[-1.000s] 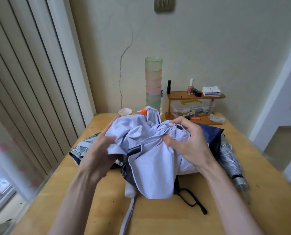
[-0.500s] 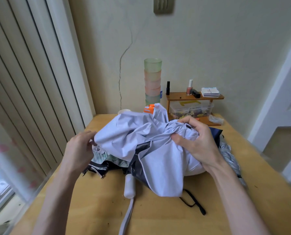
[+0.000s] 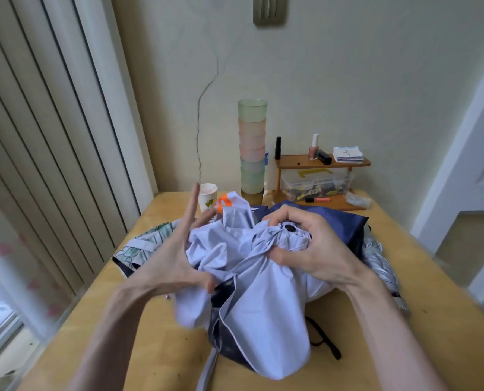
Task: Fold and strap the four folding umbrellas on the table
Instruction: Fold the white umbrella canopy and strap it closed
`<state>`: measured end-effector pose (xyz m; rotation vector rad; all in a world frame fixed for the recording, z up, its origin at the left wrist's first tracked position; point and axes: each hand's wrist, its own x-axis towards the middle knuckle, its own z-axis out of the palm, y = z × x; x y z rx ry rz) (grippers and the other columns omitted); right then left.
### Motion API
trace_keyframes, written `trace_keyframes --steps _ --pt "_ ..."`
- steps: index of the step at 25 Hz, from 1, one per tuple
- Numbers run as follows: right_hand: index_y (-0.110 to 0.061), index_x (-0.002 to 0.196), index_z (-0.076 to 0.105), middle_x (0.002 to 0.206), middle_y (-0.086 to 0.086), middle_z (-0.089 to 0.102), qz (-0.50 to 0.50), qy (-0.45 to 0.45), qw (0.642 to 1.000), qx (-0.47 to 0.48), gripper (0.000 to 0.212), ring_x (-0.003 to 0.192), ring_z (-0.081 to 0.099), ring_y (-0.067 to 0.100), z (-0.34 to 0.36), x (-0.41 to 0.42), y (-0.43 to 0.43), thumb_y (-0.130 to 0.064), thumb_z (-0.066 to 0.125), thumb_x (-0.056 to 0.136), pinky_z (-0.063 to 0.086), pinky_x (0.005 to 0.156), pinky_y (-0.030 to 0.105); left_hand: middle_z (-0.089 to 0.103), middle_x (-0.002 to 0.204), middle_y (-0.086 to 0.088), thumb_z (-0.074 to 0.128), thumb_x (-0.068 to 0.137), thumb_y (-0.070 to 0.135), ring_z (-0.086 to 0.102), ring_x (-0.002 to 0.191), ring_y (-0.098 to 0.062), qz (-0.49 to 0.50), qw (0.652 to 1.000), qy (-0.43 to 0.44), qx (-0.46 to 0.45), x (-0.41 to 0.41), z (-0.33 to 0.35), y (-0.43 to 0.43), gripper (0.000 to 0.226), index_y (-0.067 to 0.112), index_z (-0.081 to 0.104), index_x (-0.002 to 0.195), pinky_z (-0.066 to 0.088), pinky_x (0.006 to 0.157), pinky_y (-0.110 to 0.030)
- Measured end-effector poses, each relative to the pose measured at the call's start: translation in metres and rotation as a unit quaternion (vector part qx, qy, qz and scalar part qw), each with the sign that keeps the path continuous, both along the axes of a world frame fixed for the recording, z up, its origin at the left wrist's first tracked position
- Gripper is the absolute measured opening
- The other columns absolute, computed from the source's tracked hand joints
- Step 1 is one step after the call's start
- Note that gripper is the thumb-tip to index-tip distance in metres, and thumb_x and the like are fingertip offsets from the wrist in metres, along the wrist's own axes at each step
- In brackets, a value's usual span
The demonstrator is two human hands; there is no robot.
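Observation:
A pale lavender folding umbrella [image 3: 263,306] lies loose and crumpled in the middle of the wooden table [image 3: 446,328]. My right hand [image 3: 319,249] grips its gathered top, beside the black tip cap [image 3: 290,228]. My left hand [image 3: 173,255] is at the canopy's left side with fingers straight and pointing up, its thumb touching the cloth. Under and behind lie a navy umbrella [image 3: 345,221], a silver one [image 3: 381,263] on the right and a green-patterned one [image 3: 144,244] on the left. The lavender strap [image 3: 207,371] hangs toward me.
A black strap [image 3: 325,342] lies on the table near the canopy's right edge. At the back stand a tall stack of cups [image 3: 252,148], a paper cup [image 3: 207,196] and a small wooden shelf [image 3: 322,162] over a plastic box [image 3: 317,184]. Vertical blinds [image 3: 51,136] line the left.
My left hand came back from the canopy's left edge to its side and straightened its fingers upward. The right hand kept its grip on the gathered top.

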<state>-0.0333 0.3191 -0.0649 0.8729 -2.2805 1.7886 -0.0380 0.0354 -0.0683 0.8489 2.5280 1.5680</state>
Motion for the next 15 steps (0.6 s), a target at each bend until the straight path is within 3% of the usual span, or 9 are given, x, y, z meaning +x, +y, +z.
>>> trace_keyframes --steps 2,3,5,6,8,11,15 --pt "-0.006 0.101 0.064 0.114 0.017 0.069 0.010 -0.004 1.000 -0.021 0.028 0.104 0.067 0.030 0.001 0.000 -0.004 0.006 0.080 0.082 0.052 0.092 0.037 0.058 0.151 0.004 0.076 0.059 0.005 0.052 0.143 -0.016 0.001 0.997 -0.060 0.037 0.001 -0.009 0.005 0.135 0.054 0.005 0.163 0.051 0.106 -0.024" --pt "-0.007 0.100 0.064 0.113 0.016 0.069 0.002 0.004 1.000 -0.026 0.028 0.106 0.066 0.030 0.001 0.000 -0.007 0.005 0.079 0.081 0.051 0.093 0.036 0.064 0.143 0.002 0.070 0.062 0.000 0.059 0.135 -0.016 -0.007 0.995 -0.084 0.056 0.001 -0.014 0.009 0.117 0.036 0.025 0.163 0.053 0.100 -0.023" --pt "-0.014 0.098 0.063 0.110 0.011 0.069 -0.026 0.034 0.999 -0.018 0.030 0.109 0.065 0.029 0.001 -0.002 -0.011 0.005 0.079 0.080 0.048 0.095 0.030 0.072 0.113 -0.001 0.071 0.057 0.002 0.066 0.106 -0.018 -0.008 0.989 -0.124 0.080 0.003 -0.021 0.022 0.069 0.008 0.061 0.125 0.056 0.085 -0.023" --pt "-0.018 0.097 0.063 0.108 0.008 0.069 -0.040 0.047 0.998 -0.008 0.034 0.110 0.065 0.025 0.001 -0.003 -0.013 0.007 0.078 0.080 0.047 0.097 0.026 0.071 0.098 -0.002 0.072 0.050 0.007 0.065 0.094 -0.018 -0.010 0.986 -0.147 0.079 0.007 -0.022 0.028 0.058 0.007 0.064 0.108 0.054 0.078 -0.027" --pt "-0.018 0.098 0.062 0.108 0.003 0.069 -0.057 0.066 0.996 0.004 0.037 0.110 0.064 0.019 -0.001 -0.003 -0.019 0.012 0.076 0.082 0.045 0.098 0.021 0.072 0.086 0.004 0.080 0.046 0.008 0.067 0.085 -0.012 -0.026 0.987 -0.151 0.047 0.014 -0.016 0.040 0.051 0.015 0.070 0.095 0.053 0.076 -0.026" --pt "-0.011 0.100 0.060 0.106 0.003 0.067 -0.069 0.081 0.994 0.000 0.031 0.104 0.064 0.019 -0.001 -0.003 -0.027 0.013 0.073 0.085 0.047 0.094 0.023 0.076 0.092 0.024 0.094 0.070 0.005 0.071 0.091 0.006 -0.008 0.998 -0.053 -0.018 0.020 -0.009 0.056 0.044 0.030 0.073 0.099 0.052 0.078 -0.012" --pt "-0.010 0.102 0.057 0.100 -0.004 0.062 -0.081 0.079 0.993 -0.020 0.030 0.098 0.060 0.013 0.002 0.002 -0.037 0.012 0.072 0.088 0.045 0.094 0.024 0.068 0.071 0.013 0.081 0.079 0.001 0.064 0.069 -0.004 0.058 0.998 0.021 -0.031 0.017 -0.014 0.070 0.017 0.013 0.070 0.081 0.054 0.064 -0.024"
